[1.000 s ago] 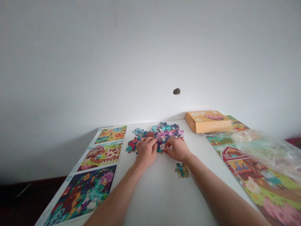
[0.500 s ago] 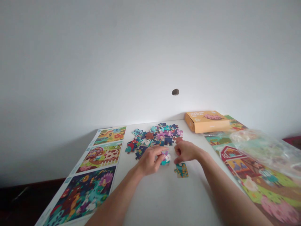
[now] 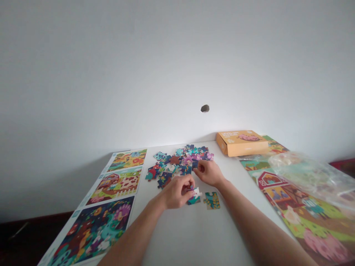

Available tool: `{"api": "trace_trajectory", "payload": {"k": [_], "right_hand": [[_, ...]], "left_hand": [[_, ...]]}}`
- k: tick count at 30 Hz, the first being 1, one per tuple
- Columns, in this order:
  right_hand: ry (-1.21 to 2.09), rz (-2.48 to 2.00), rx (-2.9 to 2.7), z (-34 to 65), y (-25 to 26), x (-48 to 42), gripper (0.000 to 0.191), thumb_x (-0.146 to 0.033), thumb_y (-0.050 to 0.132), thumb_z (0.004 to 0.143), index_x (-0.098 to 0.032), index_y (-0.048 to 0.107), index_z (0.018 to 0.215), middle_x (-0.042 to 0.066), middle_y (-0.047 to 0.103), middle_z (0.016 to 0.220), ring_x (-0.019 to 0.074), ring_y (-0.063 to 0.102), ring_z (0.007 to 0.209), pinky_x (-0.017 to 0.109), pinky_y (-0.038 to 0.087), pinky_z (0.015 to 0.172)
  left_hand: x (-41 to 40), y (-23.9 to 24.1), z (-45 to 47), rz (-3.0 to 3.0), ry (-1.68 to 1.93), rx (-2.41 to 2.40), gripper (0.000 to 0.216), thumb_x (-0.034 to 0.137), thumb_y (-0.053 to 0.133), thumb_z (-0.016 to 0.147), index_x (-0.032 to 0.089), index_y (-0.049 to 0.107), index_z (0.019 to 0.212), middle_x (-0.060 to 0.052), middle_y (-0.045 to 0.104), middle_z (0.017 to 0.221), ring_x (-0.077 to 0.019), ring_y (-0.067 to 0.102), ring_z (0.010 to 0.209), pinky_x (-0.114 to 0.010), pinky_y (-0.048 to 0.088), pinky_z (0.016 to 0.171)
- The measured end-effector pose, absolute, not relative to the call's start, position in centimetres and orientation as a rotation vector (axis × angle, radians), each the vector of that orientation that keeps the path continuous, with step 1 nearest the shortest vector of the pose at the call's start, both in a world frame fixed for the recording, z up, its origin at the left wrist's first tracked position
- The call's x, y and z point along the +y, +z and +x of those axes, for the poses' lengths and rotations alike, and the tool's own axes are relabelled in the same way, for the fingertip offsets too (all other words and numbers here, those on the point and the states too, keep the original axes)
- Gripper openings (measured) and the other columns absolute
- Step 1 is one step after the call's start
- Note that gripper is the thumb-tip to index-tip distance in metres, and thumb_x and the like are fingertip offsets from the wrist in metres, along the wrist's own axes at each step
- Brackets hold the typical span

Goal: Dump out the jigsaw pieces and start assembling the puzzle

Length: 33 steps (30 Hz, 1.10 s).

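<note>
My left hand (image 3: 179,192) is closed, its thumb and fingers pinching a puzzle piece (image 3: 196,196) with a white animal on teal, low over the white table. Just right of it lies a teal puzzle piece (image 3: 212,200) with yellow leaves, touched by neither hand. My right hand (image 3: 210,173) is curled at the right front edge of a heap of loose puzzle pieces (image 3: 174,160). Its fingertips meet a dark blue piece (image 3: 195,165); whether they grip anything is hidden.
A picture sheet (image 3: 115,184) with three printed scenes lies along the table's left side. At the back right sits an orange puzzle box (image 3: 246,147). Clear plastic wrapping (image 3: 307,177) covers part of a farm poster (image 3: 294,214). The wall (image 3: 166,74) rises behind, with a hole (image 3: 205,108).
My right hand has moved away from the leaf-patterned piece, up and left to the heap. My left hand has come slightly nearer with its piece, which is now tilted differently.
</note>
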State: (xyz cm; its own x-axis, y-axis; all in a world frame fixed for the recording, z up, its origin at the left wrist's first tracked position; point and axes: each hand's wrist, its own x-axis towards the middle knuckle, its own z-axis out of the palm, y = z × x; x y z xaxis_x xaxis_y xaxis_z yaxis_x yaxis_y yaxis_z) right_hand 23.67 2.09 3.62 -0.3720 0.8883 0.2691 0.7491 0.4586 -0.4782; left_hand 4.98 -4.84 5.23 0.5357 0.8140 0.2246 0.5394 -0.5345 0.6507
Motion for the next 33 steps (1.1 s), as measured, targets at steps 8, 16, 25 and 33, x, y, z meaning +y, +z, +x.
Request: {"api": "trace_trajectory", "payload": {"k": [8, 16, 25, 33], "right_hand": [[0.381, -1.227, -1.992, 22.7, 2.1, 3.1, 0.025, -0.029, 0.056, 0.08, -0.02, 0.045, 0.06, -0.004, 0.051, 0.054, 0.0093, 0.042, 0.05, 0.021, 0.027, 0.053], [0.4, -1.224, -1.897, 22.7, 1.9, 3.2, 0.026, -0.029, 0.055, 0.08, -0.02, 0.041, 0.059, -0.005, 0.045, 0.051, 0.0087, 0.037, 0.049, 0.022, 0.025, 0.052], [0.431, -1.218, -1.833, 23.0, 2.4, 3.1, 0.028, -0.031, 0.052, 0.084, -0.019, 0.044, 0.059, -0.005, 0.042, 0.051, 0.0087, 0.037, 0.049, 0.022, 0.025, 0.052], [0.661, -0.904, -2.159, 22.2, 2.7, 2.0, 0.022, -0.035, 0.058, 0.087, -0.018, 0.059, 0.073, -0.004, 0.055, 0.06, 0.0083, 0.044, 0.053, 0.02, 0.028, 0.054]], "left_hand": [[-4.7, 4.9, 5.1, 2.17, 0.62, 1.116, 0.021, 0.023, 0.064, 0.074, 0.021, 0.045, 0.082, 0.008, 0.044, 0.061, -0.0089, 0.04, 0.054, -0.022, 0.028, 0.053], [-4.7, 4.6, 5.1, 2.195, 0.56, 1.157, 0.029, 0.023, 0.07, 0.071, 0.021, 0.053, 0.094, 0.008, 0.05, 0.065, -0.0094, 0.043, 0.059, -0.021, 0.031, 0.057], [-3.8, 3.5, 4.7, 2.252, 0.858, 1.399, 0.016, 0.031, 0.061, 0.086, 0.021, 0.063, 0.098, 0.0, 0.067, 0.083, -0.0147, 0.06, 0.074, -0.024, 0.044, 0.07], [-1.6, 2.5, 3.0, 2.116, 1.297, 1.659, 0.032, 0.037, 0.056, 0.091, 0.023, 0.065, 0.117, -0.006, 0.072, 0.107, -0.0208, 0.066, 0.095, -0.032, 0.049, 0.087]]}}
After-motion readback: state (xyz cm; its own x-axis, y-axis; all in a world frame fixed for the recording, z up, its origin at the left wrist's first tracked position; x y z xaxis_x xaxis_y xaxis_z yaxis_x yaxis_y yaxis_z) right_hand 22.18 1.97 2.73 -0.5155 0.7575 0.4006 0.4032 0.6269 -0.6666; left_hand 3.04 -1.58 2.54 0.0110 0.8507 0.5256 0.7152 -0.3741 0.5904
